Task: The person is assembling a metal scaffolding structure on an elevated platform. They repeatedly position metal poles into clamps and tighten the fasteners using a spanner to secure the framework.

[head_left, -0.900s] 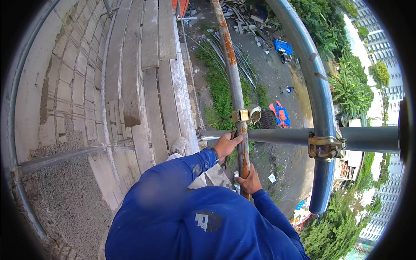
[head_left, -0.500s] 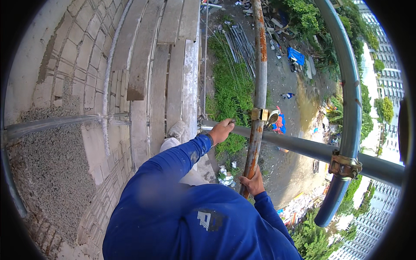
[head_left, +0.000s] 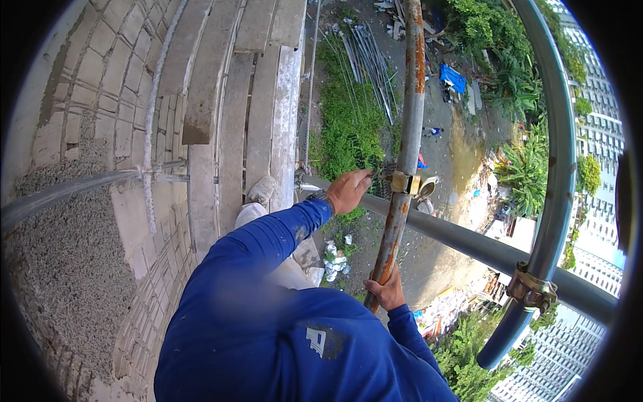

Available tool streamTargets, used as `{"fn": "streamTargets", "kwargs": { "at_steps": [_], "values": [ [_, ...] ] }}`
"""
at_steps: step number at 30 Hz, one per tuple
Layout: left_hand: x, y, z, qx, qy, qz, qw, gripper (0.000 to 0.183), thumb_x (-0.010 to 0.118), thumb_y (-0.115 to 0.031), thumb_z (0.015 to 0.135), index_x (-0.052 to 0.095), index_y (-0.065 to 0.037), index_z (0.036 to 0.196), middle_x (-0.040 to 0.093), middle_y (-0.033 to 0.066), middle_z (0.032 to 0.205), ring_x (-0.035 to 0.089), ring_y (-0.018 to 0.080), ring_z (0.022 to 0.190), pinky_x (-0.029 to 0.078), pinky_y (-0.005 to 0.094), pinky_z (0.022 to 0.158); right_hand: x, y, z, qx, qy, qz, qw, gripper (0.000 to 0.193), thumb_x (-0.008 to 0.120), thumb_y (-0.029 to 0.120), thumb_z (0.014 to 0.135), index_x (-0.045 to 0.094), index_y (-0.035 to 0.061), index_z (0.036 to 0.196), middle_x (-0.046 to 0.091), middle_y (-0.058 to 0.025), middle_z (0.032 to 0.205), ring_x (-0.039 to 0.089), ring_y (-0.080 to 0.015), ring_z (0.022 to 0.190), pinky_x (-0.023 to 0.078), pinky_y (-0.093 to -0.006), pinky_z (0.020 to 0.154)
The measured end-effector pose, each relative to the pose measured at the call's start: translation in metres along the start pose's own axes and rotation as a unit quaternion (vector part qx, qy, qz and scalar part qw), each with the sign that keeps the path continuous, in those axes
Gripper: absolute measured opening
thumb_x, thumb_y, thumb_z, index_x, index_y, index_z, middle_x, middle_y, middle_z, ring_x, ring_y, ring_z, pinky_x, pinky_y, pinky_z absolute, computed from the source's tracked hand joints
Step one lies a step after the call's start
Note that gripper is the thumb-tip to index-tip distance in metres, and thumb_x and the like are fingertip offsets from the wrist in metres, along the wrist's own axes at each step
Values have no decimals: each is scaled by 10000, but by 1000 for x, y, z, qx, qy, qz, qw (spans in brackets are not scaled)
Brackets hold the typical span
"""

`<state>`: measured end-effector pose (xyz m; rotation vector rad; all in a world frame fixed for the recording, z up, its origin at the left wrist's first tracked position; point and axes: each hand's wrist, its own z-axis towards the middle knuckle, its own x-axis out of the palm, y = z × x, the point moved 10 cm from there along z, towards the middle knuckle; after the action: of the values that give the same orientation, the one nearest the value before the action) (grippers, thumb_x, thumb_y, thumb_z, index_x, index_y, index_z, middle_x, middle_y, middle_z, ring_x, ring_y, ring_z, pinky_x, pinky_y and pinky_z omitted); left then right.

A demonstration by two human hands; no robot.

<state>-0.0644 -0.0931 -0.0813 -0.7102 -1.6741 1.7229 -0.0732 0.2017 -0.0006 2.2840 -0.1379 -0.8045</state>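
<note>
My right hand [head_left: 388, 289] is wrapped round the lower part of a rust-patched scaffold pipe [head_left: 410, 120]. A brass-coloured coupler [head_left: 404, 182] joins this pipe to a thicker grey cross tube [head_left: 455, 236]; a loose-looking rounded flap [head_left: 426, 187] sticks out on its right. My left hand [head_left: 349, 191] reaches to the coupler's left side, back of the hand up, fingers pressed together. Its fingertips are close to the coupler's dark bolt end; whether they touch it or pinch something small I cannot tell. Both arms wear blue sleeves.
Weathered planks [head_left: 258, 114] form a walkway on the left, beside a block wall [head_left: 100, 74]. A bent grey tube [head_left: 559, 154] with a second coupler [head_left: 531, 288] stands at right. Far below lie ground, greenery [head_left: 348, 127], a pile of metal bars [head_left: 368, 67] and a blue tarp [head_left: 453, 78].
My left hand has moved right and slightly up, closer to the coupler. My right hand keeps its grip on the rusty pipe. The view has shifted a little.
</note>
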Motion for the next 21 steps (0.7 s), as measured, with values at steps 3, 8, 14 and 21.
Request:
{"fn": "streamTargets", "kwargs": {
  "at_steps": [3,8,14,21],
  "values": [
    [16,15,-6,-38,62,-29,997,344,507,-239,1045,609,-38,1305,650,210,1096,638,347,1024,482,423,918,-2,4,-5,40,-1,-2,999,641,814,130,715,454,10,1231,584,-79,981,604,-196,869,524,-348,789],
    [20,1,6,-5,150,-22,988,350,474,-227,1065,611,-71,1347,612,141,1100,601,288,1043,459,359,982,-2,34,-12,44,4,6,999,674,821,148,706,462,13,1260,572,-72,1017,578,-190,925,499,-350,843],
    [11,2,26,7,137,-131,982,321,479,-221,1052,652,-61,1270,576,126,1062,575,281,1016,451,393,937,-4,31,-18,80,15,7,997,666,825,158,702,468,22,1246,574,-66,996,575,-175,918,497,-344,832],
    [5,-41,28,140,160,-19,977,298,495,-212,1034,662,-84,1245,561,128,989,562,320,986,432,428,946,-6,34,-21,52,1,12,999,620,826,123,701,466,18,1195,602,-60,934,607,-169,831,523,-335,765]
  ]
}}
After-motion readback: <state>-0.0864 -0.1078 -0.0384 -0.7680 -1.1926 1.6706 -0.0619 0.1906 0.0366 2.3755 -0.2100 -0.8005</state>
